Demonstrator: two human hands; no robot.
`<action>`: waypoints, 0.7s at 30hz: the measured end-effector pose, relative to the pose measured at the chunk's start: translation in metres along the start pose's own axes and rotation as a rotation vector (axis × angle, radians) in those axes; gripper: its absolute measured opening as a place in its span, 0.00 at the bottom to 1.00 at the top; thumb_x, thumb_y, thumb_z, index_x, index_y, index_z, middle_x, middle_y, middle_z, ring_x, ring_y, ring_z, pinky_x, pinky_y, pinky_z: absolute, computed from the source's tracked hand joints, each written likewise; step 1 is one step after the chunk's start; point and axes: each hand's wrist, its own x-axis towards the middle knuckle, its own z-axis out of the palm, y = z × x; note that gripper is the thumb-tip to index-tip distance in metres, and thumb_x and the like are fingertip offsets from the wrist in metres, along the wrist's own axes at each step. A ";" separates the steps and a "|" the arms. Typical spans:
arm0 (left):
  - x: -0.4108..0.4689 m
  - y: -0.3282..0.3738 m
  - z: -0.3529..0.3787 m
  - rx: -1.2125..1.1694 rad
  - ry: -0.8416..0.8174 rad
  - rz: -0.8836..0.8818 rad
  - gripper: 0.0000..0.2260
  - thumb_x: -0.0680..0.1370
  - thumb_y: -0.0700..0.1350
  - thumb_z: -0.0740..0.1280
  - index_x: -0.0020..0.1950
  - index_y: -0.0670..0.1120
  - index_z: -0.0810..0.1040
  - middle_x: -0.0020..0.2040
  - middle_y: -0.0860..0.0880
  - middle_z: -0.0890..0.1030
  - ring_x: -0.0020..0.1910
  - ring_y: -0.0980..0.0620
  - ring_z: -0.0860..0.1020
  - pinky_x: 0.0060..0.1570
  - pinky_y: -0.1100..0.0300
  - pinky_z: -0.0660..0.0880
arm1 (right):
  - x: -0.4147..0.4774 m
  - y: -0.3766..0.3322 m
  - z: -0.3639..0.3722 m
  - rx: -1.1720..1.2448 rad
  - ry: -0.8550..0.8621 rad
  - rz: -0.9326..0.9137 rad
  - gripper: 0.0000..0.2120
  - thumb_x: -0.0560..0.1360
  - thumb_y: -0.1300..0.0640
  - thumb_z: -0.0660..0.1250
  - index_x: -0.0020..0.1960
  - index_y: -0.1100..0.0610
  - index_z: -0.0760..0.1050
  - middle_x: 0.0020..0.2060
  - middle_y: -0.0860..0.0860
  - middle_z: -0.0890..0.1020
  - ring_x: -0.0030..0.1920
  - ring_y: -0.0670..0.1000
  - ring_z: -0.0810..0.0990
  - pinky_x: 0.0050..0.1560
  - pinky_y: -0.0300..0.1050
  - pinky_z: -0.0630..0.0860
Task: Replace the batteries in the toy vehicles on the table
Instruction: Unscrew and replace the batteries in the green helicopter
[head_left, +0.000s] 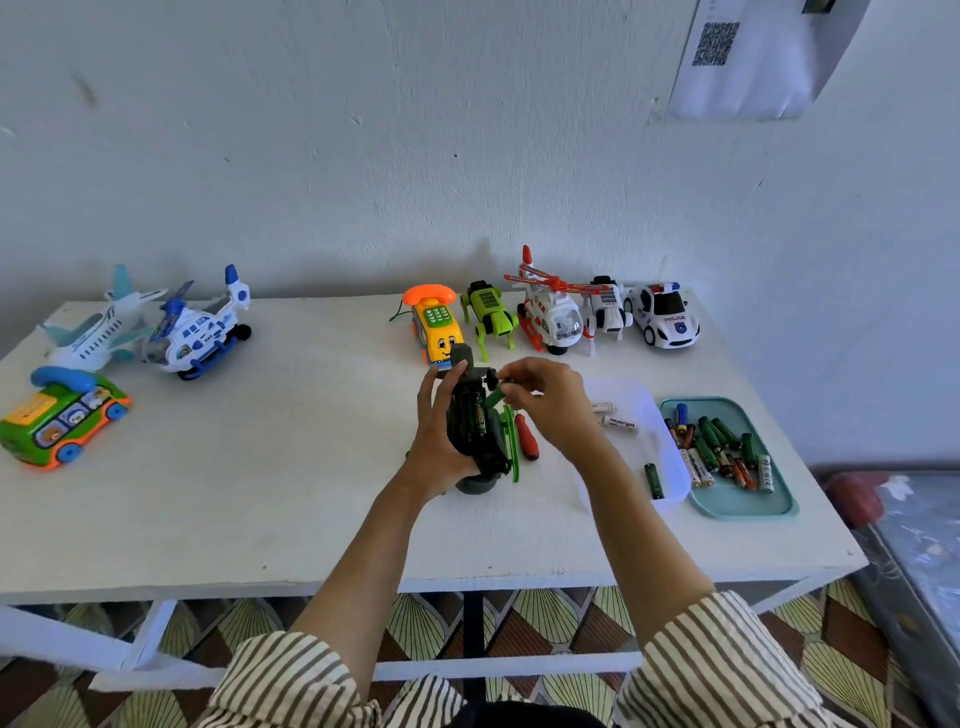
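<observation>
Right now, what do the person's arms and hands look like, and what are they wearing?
Both arms wear a shirt, pale cream with thin dark brown stripes. The left sleeve and right sleeve end in loose cuffs well above the wrists, leaving the forearms bare. The left hand and right hand are bare: no gloves, no watch or ring visible.

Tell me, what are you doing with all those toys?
A person in striped sleeves is changing a toy's batteries. The left hand holds a dark green toy belly-up with its battery slot open, and the right hand pinches what looks like a green battery at that slot. Whether it is going in or coming out cannot be told. A red screwdriver lies beside it. Batteries sit in a white tray and a teal tray.
</observation>
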 end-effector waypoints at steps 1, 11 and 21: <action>0.000 -0.001 0.000 0.009 0.012 0.006 0.50 0.58 0.45 0.79 0.70 0.69 0.55 0.76 0.52 0.47 0.72 0.42 0.63 0.65 0.42 0.71 | 0.002 -0.003 0.007 -0.027 -0.008 -0.016 0.08 0.72 0.66 0.70 0.50 0.60 0.78 0.39 0.51 0.81 0.38 0.48 0.81 0.45 0.37 0.79; 0.000 0.012 0.000 0.020 0.021 0.001 0.43 0.64 0.33 0.78 0.68 0.57 0.57 0.76 0.44 0.48 0.72 0.61 0.51 0.70 0.57 0.60 | 0.014 0.006 0.048 -0.390 0.086 -0.201 0.06 0.66 0.62 0.74 0.41 0.62 0.79 0.48 0.57 0.74 0.50 0.56 0.72 0.44 0.48 0.72; 0.001 0.002 -0.001 0.002 -0.002 -0.010 0.48 0.62 0.35 0.79 0.70 0.63 0.56 0.77 0.48 0.45 0.77 0.45 0.52 0.65 0.43 0.70 | 0.028 0.016 0.046 0.228 -0.075 0.330 0.19 0.69 0.63 0.73 0.57 0.50 0.74 0.52 0.57 0.80 0.51 0.57 0.80 0.52 0.50 0.79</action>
